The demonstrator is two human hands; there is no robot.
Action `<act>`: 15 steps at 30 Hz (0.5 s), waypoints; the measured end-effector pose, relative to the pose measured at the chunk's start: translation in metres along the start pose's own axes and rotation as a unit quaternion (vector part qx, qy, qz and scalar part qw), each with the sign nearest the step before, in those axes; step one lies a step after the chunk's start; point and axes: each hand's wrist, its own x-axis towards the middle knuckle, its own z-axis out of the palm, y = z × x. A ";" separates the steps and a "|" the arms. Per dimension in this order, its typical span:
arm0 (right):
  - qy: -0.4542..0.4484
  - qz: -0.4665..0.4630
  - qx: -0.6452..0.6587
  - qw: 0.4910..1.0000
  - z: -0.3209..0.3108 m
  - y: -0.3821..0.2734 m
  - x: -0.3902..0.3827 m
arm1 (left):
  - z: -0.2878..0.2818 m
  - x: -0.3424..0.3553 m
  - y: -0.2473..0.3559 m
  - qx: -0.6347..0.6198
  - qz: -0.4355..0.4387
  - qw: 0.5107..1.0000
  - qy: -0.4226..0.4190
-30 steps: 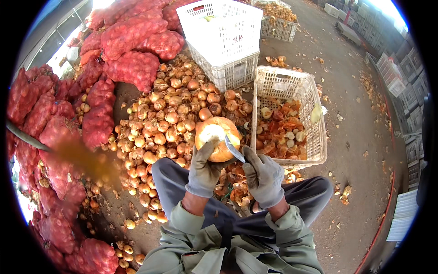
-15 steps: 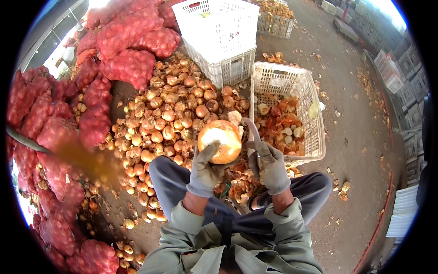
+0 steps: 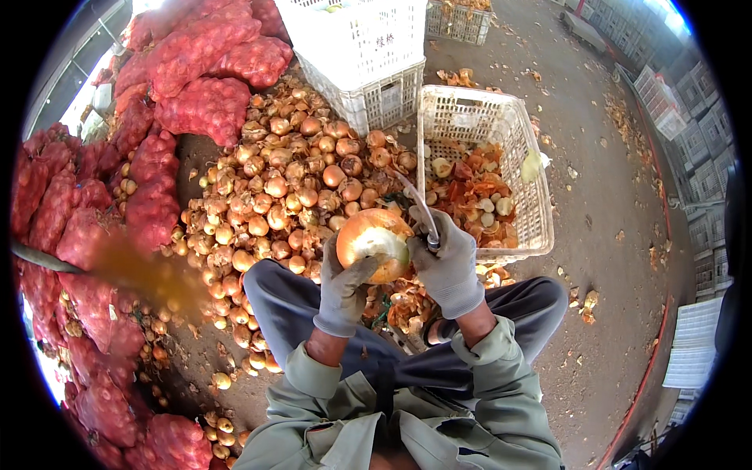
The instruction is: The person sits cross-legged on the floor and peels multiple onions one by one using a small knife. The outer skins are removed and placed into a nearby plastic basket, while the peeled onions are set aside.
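My gloved left hand [image 3: 341,290] grips a large, partly peeled onion [image 3: 372,235] from below, pale flesh showing on its right half. My gloved right hand [image 3: 445,262] holds a knife [image 3: 421,207] with its curved blade pointing up and away from me, just right of the onion. Beyond both hands lies a heap of brown onions [image 3: 290,172], with loose skins [image 3: 409,309] between my legs. A white plastic crate [image 3: 534,180] at the right front of me contains onion skins and some small pale pieces.
Red mesh sacks [image 3: 200,110] of onions are piled along the left. Stacked white crates [image 3: 360,47] stand beyond the heap, another crate [image 3: 458,27] farther back. Stacks of crates [image 3: 701,149] line the right side of the concrete floor [image 3: 595,368]. A blurred yellowish blot obscures part of the left.
The knife was at the onion, then swung right and upright, and now stands blade-up beside it. The onion has turned, showing pale flesh on its right. The view has shifted slightly.
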 end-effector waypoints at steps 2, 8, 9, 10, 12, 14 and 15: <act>0.047 -0.044 -0.047 0.997 0.006 0.011 0.000 | -0.011 0.000 -0.004 -0.060 -0.052 0.997 -0.011; 0.151 0.068 -0.158 0.973 -0.011 0.068 0.020 | -0.010 -0.007 0.003 -0.225 -0.137 0.964 -0.045; 0.148 0.053 -0.197 0.968 -0.017 0.083 0.020 | -0.009 -0.006 0.008 -0.238 -0.138 0.958 -0.083; 0.145 0.038 -0.237 0.960 -0.023 0.100 0.018 | -0.008 -0.005 0.011 -0.250 -0.139 0.951 -0.121; 0.124 0.032 -0.152 0.980 -0.023 0.094 0.020 | -0.011 -0.001 0.009 -0.225 -0.119 0.963 -0.089; 0.089 0.055 0.095 0.990 -0.023 0.073 0.016 | -0.012 0.003 0.005 -0.173 -0.091 0.981 -0.017; 0.029 0.137 0.169 0.976 -0.027 0.047 0.014 | -0.018 0.001 0.000 -0.150 -0.070 0.986 0.006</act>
